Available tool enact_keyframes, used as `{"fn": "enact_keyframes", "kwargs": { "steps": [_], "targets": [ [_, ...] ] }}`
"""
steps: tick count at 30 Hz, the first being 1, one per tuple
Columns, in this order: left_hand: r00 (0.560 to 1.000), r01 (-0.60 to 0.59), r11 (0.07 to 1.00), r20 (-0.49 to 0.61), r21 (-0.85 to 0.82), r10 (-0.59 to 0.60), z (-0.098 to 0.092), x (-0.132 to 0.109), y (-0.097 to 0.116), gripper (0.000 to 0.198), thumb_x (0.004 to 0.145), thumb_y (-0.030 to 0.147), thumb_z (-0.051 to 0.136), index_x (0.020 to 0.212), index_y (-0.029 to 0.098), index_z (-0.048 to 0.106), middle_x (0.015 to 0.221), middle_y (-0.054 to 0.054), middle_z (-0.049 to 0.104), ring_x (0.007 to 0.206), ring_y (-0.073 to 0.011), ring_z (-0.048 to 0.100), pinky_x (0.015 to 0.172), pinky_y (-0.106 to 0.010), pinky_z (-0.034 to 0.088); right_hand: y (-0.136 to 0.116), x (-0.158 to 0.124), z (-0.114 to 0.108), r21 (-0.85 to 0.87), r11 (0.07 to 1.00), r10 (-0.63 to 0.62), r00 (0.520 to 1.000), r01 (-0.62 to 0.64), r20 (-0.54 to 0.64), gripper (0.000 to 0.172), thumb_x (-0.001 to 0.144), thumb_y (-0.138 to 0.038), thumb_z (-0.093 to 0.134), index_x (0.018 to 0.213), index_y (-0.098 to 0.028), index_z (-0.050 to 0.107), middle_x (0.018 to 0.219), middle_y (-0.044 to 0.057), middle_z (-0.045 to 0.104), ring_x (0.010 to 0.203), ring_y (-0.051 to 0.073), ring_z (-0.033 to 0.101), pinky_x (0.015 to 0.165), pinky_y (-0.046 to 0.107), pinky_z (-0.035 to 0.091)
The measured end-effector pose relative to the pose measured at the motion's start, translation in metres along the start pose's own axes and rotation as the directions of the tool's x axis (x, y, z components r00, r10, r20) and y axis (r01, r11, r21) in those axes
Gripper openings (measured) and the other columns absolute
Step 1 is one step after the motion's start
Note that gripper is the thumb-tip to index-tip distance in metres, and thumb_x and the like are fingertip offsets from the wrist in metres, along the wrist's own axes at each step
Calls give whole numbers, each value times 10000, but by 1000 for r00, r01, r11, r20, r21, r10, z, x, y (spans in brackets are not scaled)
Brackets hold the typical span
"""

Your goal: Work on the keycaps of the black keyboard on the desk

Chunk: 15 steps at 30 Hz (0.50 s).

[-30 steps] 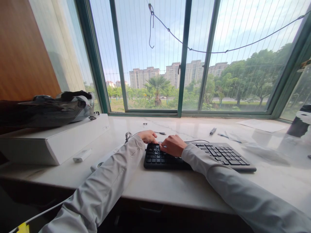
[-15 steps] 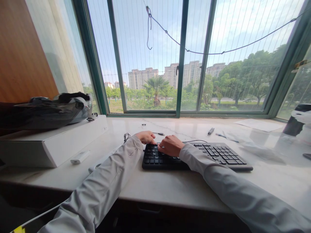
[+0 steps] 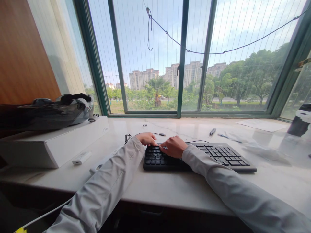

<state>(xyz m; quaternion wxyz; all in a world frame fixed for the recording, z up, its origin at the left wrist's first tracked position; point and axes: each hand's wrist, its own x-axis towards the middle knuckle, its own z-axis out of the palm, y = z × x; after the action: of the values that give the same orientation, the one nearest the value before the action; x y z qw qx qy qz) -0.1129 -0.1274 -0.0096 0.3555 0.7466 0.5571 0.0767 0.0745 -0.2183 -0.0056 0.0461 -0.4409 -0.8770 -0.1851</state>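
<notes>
A black keyboard [image 3: 218, 155] lies on the pale stone sill [image 3: 170, 187] in front of the window. My left hand [image 3: 146, 138] rests at the keyboard's far left corner, fingers curled down onto the top keys. My right hand [image 3: 173, 146] lies close beside it on the left half of the keys, fingers bent and touching them. Both arms wear light grey sleeves. The fingertips are partly hidden behind the knuckles. A thin black cable [image 3: 127, 137] runs from behind the keyboard.
A white box [image 3: 60, 142] with a dark bag [image 3: 48, 111] on top stands at the left. A small white device [image 3: 81, 157] lies before it. A dark small stick [image 3: 213, 131], papers [image 3: 261, 125] and a black-and-white object [image 3: 300, 123] sit toward the right.
Both hands stay on the keyboard's left half with only slight finger shifts. The view has wobbled a little.
</notes>
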Motion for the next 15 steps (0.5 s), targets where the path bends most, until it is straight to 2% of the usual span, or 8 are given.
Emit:
{"fn": "enact_keyframes", "kwargs": {
  "steps": [4, 10, 15],
  "targets": [
    [999, 27, 999, 31, -30, -26, -2, -4, 4, 586, 568, 328, 766, 1086, 173, 539, 676, 31, 543, 545, -91, 438, 456, -210, 230, 0, -2, 0, -3, 1000, 10, 1000, -10, -4, 525, 965, -442, 241, 939, -258, 732, 838, 103, 724, 779, 215, 672, 688, 304, 409],
    [997, 52, 997, -61, -54, -55, -4, -9, 6, 612, 563, 361, 773, 1112, 172, 579, 787, -17, 623, 636, -112, 506, 475, -202, 263, 2, -4, 2, -17, 999, 43, 998, -44, -37, 541, 971, -440, 204, 980, -264, 716, 820, 105, 723, 763, 223, 674, 688, 312, 404],
    [987, 59, 998, -147, -26, -62, -4, -7, 4, 607, 584, 379, 761, 1128, 170, 595, 867, -48, 656, 653, -121, 541, 466, -195, 287, 2, -6, -1, 4, 995, 103, 993, -103, -49, 460, 960, -397, 252, 1220, -290, 616, 870, 101, 728, 789, 229, 674, 706, 318, 406]
  ]
}}
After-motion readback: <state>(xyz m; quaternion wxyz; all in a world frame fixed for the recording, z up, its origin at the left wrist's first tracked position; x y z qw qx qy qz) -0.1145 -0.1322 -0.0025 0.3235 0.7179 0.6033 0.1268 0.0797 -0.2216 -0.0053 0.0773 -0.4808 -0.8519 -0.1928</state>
